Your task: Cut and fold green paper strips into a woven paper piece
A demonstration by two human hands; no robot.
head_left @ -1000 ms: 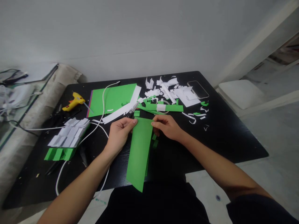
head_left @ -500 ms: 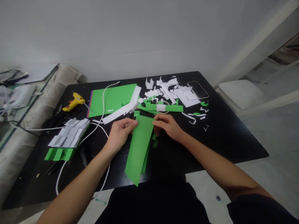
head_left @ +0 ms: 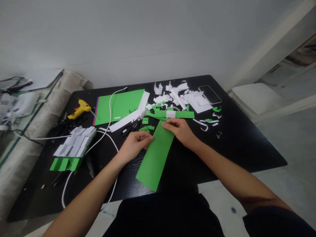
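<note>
Strip of green paper [head_left: 156, 156] in pinching grip of left hand [head_left: 135, 145] and right hand [head_left: 180, 132], glue gun [head_left: 79, 111] markings unreadable.

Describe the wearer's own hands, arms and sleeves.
Left hand and right hand: ungloved, no watch or bracelet visible. Forearms uncovered, no cables or markings visible on them. Right sleeve: dark, plain. Left sleeve out of view.

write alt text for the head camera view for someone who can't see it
A person's right hand pinches the far end of a green paper strip, the left hand at its left edge, over a black table. Beyond lie scissors, white paper scraps and a smartphone; to the left are a yellow glue gun and a white-and-green paper model.
</note>
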